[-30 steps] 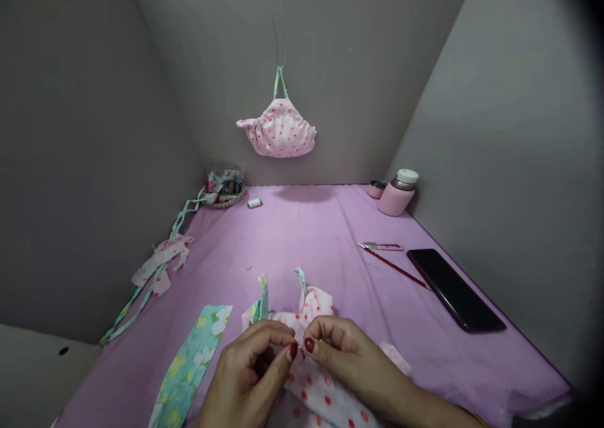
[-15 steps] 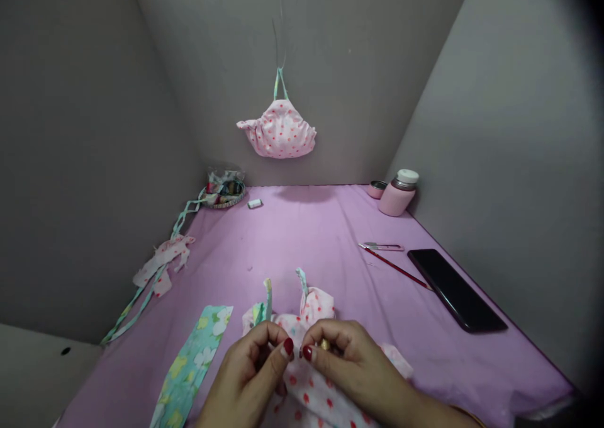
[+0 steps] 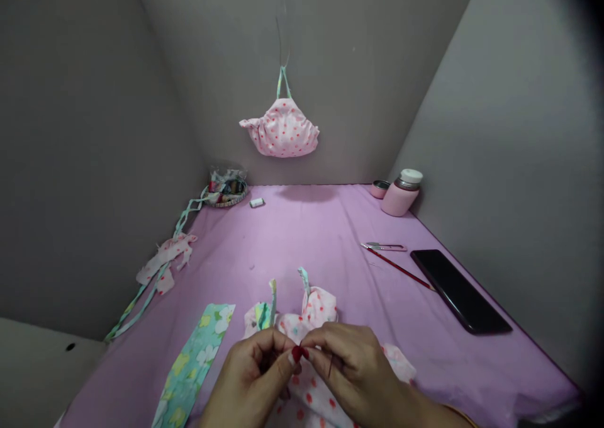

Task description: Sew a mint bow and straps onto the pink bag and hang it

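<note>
My left hand [image 3: 257, 372] and my right hand [image 3: 356, 368] meet at the fingertips, each with thumb and forefinger pinched together. What lies in the pinch is hidden or too small to make out. Under both hands is a pink dotted cloth garment [image 3: 321, 304], partly covered by them. Two narrow green strips stick up from its far edge. A green floral cloth strip [image 3: 193, 360] lies flat to the left of my left hand.
At right lie a black phone [image 3: 460, 291], a red pencil-like stick [image 3: 401, 268] and thread snips [image 3: 387, 247]. A pink jar [image 3: 400, 195] stands behind them. Far left hold a basket [image 3: 226, 194] and cloth scraps [image 3: 167, 261]. A dotted cloth piece [image 3: 284, 131] hangs by the back wall.
My fingertips, slightly apart before, now touch. The gold-coloured item at my right fingers no longer shows. The whole view has shifted a little.
</note>
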Tool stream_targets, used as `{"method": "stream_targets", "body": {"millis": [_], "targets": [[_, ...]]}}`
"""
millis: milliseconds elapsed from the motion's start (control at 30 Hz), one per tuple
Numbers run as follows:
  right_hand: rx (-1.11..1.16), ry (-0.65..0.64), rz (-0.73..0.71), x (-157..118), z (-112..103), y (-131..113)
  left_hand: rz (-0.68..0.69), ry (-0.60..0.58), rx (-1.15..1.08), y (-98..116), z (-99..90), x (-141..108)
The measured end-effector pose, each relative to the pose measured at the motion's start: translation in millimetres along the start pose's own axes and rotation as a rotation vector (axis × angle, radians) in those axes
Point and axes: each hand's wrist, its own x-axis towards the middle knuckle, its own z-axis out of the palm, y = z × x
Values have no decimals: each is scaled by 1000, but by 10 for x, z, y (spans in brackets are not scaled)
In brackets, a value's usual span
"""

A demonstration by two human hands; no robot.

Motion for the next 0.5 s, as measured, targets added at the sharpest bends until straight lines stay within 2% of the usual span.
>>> {"method": "stream_targets", "body": {"millis": [67,200,333,500], "targets": [[9,14,51,-4,3,11,7,-6,5,-8,-8,-6],[165,5,247,0,-9,-1,8,-4,-10,-17,-15,-11],[233,-24,266,-5,-24,-13,3,-1,-19,-20,-10,6],[130,-17,248,-22,-10,12,18,-3,-33,-9,5,8]]}}
